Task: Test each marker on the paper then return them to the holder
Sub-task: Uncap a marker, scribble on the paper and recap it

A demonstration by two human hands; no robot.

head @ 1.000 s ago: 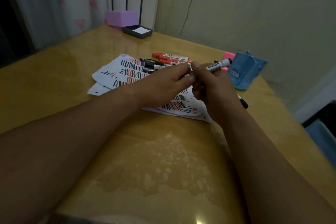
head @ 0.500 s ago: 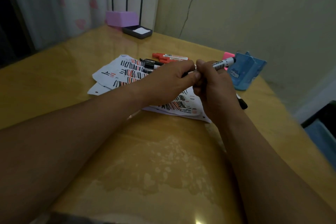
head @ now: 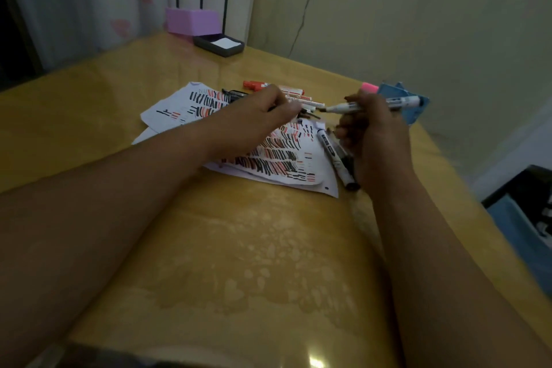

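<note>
Right hand [head: 373, 137] grips marker [head: 401, 102] level, long axis left-right, bare tip pointing left; left hand [head: 257, 118] curled, contents unclear

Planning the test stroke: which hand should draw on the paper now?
Right. The right hand grips the marker, its tip bare just above the paper; the left hand seems to hold only the cap.
</note>
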